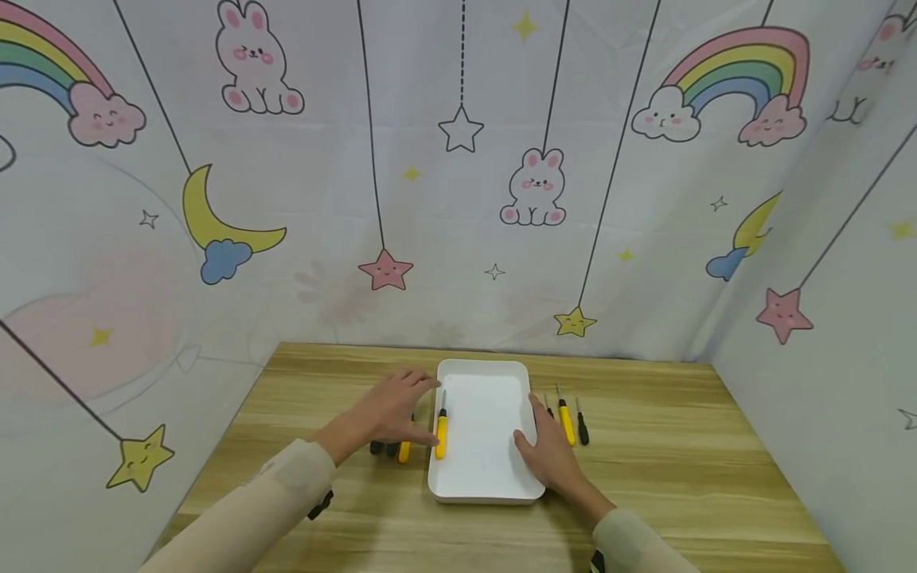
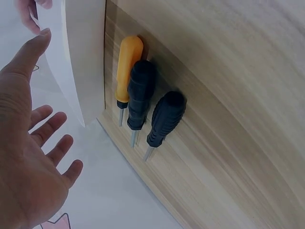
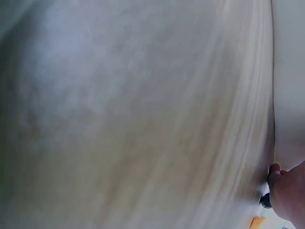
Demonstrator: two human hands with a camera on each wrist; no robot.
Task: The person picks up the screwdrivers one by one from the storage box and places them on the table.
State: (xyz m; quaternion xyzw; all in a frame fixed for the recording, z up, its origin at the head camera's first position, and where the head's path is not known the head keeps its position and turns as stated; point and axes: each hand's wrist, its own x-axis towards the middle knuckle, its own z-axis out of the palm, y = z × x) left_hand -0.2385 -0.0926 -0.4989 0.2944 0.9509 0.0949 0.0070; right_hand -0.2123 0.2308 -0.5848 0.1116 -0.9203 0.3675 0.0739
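Observation:
A shallow white tray [image 1: 483, 446] lies on the wooden table, and a yellow-handled screwdriver [image 1: 441, 434] rests inside along its left side. My right hand [image 1: 553, 454] holds the tray's right edge, thumb over the rim and fingers along the outer wall. Over the left edge hovers my left hand [image 1: 397, 406], fingers spread and nothing in them. Beneath it, left of the tray, lie a yellow screwdriver [image 2: 127, 69] and two black screwdrivers [image 2: 142, 90], seen best in the left wrist view. In the right wrist view, only part of the right hand shows at the lower right corner.
Right of the tray lie a yellow screwdriver [image 1: 566, 420], a black screwdriver [image 1: 583, 430] and another dark one [image 1: 549, 407] partly behind the right hand. The wooden table [image 1: 645, 477] ends at a patterned cloth wall [image 1: 322, 199] behind; more cloth hangs at both sides.

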